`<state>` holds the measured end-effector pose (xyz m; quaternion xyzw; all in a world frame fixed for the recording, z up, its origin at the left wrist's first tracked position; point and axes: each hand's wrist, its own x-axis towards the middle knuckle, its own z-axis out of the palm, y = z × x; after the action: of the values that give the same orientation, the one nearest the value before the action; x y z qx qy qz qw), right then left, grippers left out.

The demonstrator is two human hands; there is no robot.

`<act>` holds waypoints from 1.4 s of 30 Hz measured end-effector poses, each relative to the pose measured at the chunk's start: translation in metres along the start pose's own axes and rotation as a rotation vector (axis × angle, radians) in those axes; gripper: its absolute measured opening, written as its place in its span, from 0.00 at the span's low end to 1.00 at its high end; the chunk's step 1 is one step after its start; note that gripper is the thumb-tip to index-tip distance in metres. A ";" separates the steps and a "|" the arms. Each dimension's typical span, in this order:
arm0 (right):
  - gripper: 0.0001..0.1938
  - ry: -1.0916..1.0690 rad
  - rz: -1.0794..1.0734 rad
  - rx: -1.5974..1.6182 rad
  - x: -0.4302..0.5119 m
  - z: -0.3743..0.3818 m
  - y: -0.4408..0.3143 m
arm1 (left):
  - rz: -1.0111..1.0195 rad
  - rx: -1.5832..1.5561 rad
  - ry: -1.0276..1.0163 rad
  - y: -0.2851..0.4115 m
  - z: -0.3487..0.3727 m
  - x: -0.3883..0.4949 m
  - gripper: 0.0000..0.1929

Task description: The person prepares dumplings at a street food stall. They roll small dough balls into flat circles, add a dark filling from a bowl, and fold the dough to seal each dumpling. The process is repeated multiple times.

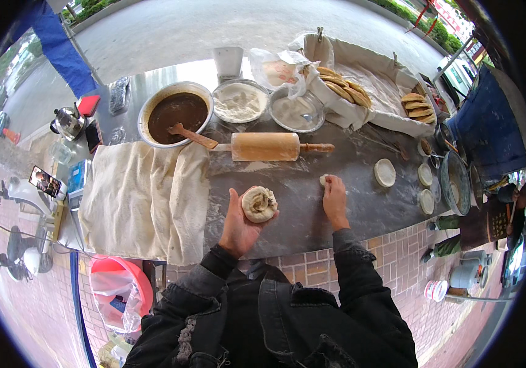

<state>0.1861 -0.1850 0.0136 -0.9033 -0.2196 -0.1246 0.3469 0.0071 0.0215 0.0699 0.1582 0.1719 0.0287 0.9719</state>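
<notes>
On my left hand rests a round of dough, its gathered top showing a brownish filling in the folds. My right hand, over the metal table, has a small piece of dough at its fingertips. Beyond both hands lies a wooden rolling pin, dusted with flour. A flat dough round lies to the right, with smaller rounds farther over. Behind the rolling pin stand a basin of dark brown paste with a wooden spatula and a bowl of flour.
A cream cloth covers the table's left part. A second metal bowl holds white powder. At the back right, a cloth-lined box holds baked flatbreads. A glass-like basin stands at the right end; a person's legs show beyond it.
</notes>
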 end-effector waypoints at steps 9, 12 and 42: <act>0.09 -0.277 0.451 0.122 0.040 0.033 0.021 | 0.039 -0.051 0.042 0.032 -0.016 -0.020 0.31; 0.10 -0.459 0.510 0.503 0.066 0.028 -0.032 | 0.098 -0.090 0.053 0.054 -0.030 -0.035 0.29; 0.09 -1.319 0.000 0.471 0.189 0.198 -0.296 | 0.342 -0.151 0.069 0.183 -0.085 -0.069 0.30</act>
<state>0.2223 0.2048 0.1099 -0.6911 -0.4055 0.5005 0.3278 -0.0873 0.2128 0.0752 0.1108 0.1732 0.2119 0.9554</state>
